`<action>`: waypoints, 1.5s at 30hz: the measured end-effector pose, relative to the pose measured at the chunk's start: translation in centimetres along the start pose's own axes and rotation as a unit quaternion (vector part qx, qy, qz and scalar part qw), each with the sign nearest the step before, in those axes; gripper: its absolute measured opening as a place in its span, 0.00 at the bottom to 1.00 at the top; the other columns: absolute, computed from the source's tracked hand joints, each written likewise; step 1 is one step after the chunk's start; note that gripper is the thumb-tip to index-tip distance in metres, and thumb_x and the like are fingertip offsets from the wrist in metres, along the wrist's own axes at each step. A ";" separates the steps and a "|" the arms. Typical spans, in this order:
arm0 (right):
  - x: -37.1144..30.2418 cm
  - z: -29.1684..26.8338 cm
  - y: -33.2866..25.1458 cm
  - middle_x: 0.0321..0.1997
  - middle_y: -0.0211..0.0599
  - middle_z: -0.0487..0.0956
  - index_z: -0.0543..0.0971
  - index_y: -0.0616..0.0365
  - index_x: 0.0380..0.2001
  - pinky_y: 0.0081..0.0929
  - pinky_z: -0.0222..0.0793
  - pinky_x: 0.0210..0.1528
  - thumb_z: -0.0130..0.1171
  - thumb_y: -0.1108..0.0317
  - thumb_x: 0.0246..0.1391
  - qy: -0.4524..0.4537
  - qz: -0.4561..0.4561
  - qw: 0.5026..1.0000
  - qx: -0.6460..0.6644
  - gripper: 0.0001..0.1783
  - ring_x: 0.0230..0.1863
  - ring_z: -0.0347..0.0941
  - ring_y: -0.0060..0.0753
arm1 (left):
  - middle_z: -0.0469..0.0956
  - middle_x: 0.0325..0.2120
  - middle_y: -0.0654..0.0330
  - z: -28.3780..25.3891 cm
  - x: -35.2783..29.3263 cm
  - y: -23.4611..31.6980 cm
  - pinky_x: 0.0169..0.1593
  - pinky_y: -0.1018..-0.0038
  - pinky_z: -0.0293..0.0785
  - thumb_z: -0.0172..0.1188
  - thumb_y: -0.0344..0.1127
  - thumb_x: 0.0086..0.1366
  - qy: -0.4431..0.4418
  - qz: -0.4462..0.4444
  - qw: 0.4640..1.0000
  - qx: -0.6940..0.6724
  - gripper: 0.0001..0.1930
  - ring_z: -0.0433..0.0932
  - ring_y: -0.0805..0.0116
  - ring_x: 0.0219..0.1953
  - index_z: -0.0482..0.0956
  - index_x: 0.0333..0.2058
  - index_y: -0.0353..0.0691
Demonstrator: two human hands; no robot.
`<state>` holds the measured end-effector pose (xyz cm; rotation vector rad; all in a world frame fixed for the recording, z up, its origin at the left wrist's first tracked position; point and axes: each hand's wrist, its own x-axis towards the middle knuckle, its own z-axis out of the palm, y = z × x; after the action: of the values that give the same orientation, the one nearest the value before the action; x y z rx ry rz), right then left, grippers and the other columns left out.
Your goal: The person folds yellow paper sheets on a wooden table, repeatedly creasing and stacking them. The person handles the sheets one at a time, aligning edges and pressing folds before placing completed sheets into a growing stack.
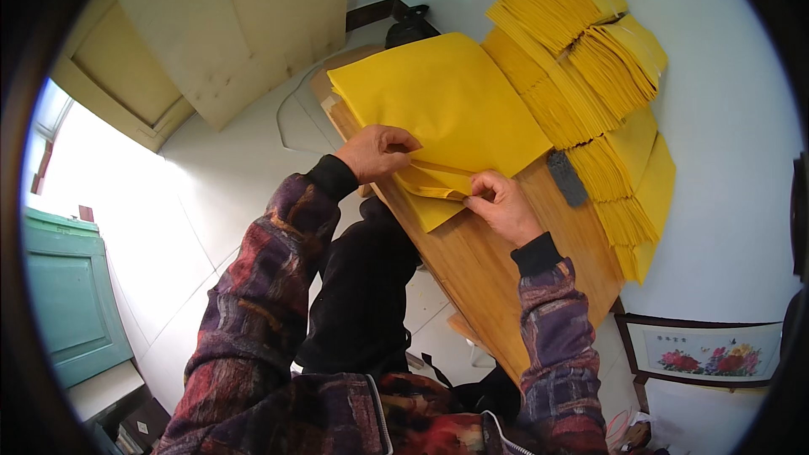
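A large yellow paper sheet or bag (438, 101) lies on the wooden table, on top of more yellow paper. Its near edge is lifted and folded into a narrow strip between my hands. My left hand (379, 153) is closed at the left end of this strip, thumb and fingers curled together at the paper. At the strip's right end, my right hand (506, 206) pinches the folded edge between thumb and fingers. Whether the paper is a single sheet or a bag cannot be made out.
The wooden table (497, 286) slants away beneath the paper. Tall stacks of folded yellow paper (581, 59) lean by the wall at the right. Beside them lies a dark grey block or cloth (566, 179). A framed flower picture (708, 352) stands at the lower right.
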<state>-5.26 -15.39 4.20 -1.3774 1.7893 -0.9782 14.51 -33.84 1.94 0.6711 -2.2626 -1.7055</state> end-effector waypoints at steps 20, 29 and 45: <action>-1.5 1.9 -0.6 0.51 0.47 0.71 0.70 0.61 0.44 0.35 0.68 0.51 0.63 0.76 0.43 0.142 -0.093 0.968 -0.187 0.22 0.50 0.69 0.48 | 0.81 0.32 0.53 1.4 -0.2 -0.6 0.41 0.75 0.76 0.60 0.31 0.61 0.112 0.069 0.989 0.073 0.09 0.79 0.63 0.32 0.78 0.37 0.31; -2.0 2.9 -0.7 0.62 0.46 0.61 0.68 0.56 0.44 0.40 0.64 0.58 0.67 0.78 0.38 0.218 -0.183 0.927 -0.245 0.27 0.59 0.61 0.53 | 0.73 0.20 0.57 0.9 0.3 0.7 0.32 0.73 0.71 0.55 0.37 0.65 0.115 0.041 0.989 0.078 0.12 0.72 0.69 0.24 0.76 0.32 0.31; -1.6 2.1 -0.8 0.62 0.44 0.66 0.79 0.60 0.32 0.41 0.58 0.62 0.63 0.76 0.43 0.141 -0.199 0.913 -0.328 0.09 0.63 0.57 0.53 | 0.71 0.19 0.63 0.5 0.6 0.2 0.30 0.76 0.69 0.55 0.38 0.66 0.100 0.021 0.995 0.011 0.13 0.69 0.76 0.23 0.77 0.33 0.31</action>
<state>-2.72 -14.31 3.94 -2.1739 2.2269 -0.8315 13.67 -33.69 1.94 0.7573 -2.1448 -1.5234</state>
